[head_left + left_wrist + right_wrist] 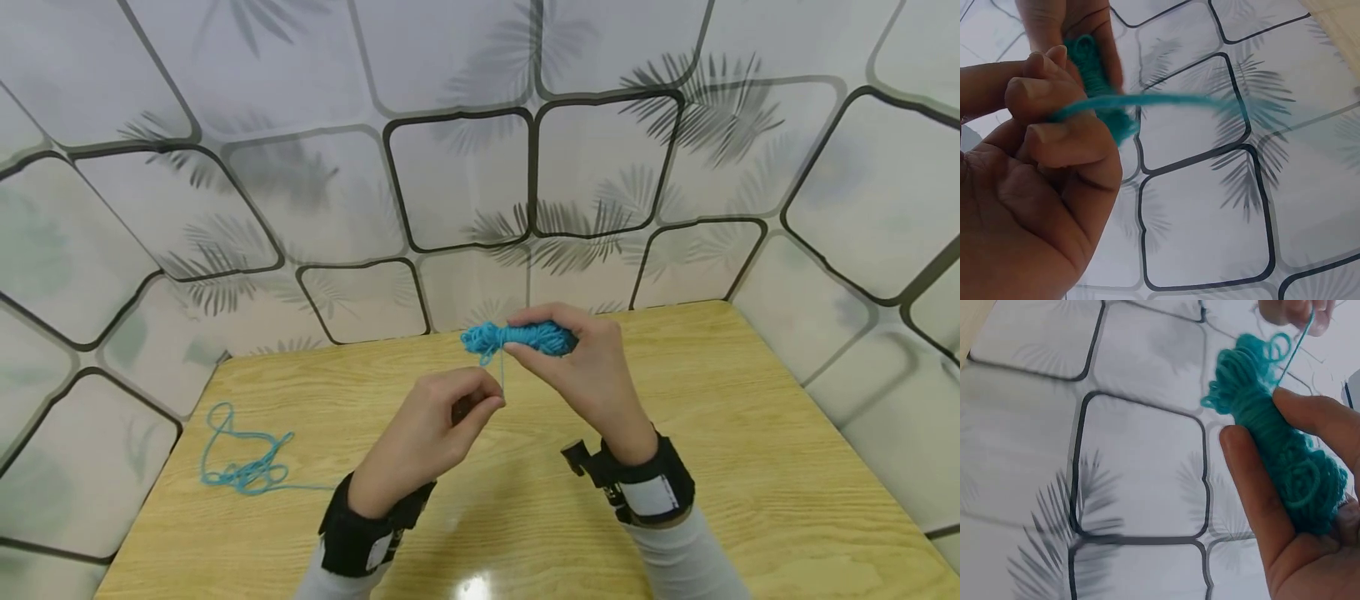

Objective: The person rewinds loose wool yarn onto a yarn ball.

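In the head view a bundle of blue yarn (pixel 536 337), wound round its middle with loops at both ends, is held above the table by my right hand (pixel 592 367). The right wrist view shows the thumb on one side of the bundle (pixel 1272 431) and a finger along the other. Below and to the left, my left hand (pixel 435 425) pinches a yarn strand (pixel 502 372) that runs taut down from the bundle. In the left wrist view a blurred strand (pixel 1166 100) passes between the curled fingers of the left hand (pixel 1054 162).
A loose tangle of the same yarn (pixel 251 473) lies on the left of the wooden table (pixel 712 433), its tail running towards the left wrist. Behind the table stands a wall covering (pixel 465 183) with dark outlines and leaf shapes. Both wrists wear black straps (pixel 652 483).
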A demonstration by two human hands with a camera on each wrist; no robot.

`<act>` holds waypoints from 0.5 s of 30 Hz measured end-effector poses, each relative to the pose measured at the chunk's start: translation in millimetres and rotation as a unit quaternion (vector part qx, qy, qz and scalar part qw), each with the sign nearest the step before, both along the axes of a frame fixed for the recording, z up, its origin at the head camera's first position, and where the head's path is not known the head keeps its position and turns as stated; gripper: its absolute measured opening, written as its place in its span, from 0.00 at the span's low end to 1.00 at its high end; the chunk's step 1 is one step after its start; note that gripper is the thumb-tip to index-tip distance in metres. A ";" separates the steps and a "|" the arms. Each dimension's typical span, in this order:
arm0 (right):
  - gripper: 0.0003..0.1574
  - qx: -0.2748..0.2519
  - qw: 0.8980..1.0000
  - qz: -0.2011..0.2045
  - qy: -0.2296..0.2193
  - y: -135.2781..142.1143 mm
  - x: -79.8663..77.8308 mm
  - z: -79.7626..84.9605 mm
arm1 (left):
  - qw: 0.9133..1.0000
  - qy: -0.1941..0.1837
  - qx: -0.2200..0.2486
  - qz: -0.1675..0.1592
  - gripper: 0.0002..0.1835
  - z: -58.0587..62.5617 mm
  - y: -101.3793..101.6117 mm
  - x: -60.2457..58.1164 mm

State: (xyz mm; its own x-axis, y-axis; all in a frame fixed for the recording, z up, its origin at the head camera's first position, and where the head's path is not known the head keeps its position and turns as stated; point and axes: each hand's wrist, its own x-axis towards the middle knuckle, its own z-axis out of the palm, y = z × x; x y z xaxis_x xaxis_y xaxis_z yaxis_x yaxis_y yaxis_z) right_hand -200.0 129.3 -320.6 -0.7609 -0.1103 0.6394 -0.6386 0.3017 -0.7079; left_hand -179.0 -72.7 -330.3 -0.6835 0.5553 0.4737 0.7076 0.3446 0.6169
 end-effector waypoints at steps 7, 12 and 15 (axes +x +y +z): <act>0.17 -0.137 0.981 0.136 -0.034 3.3 7.4 9.0 | 1.000 0.006 0.028 -0.010 0.05 -2.5 -2.0 -6.7; 0.16 -0.140 0.967 0.203 -0.058 5.8 10.5 11.9 | 0.999 -0.006 0.043 0.002 0.06 -9.5 -7.9 -16.4; 0.16 -0.114 0.962 0.242 -0.059 7.4 11.8 12.7 | 0.998 -0.016 0.051 0.014 0.08 -11.8 -12.8 -22.1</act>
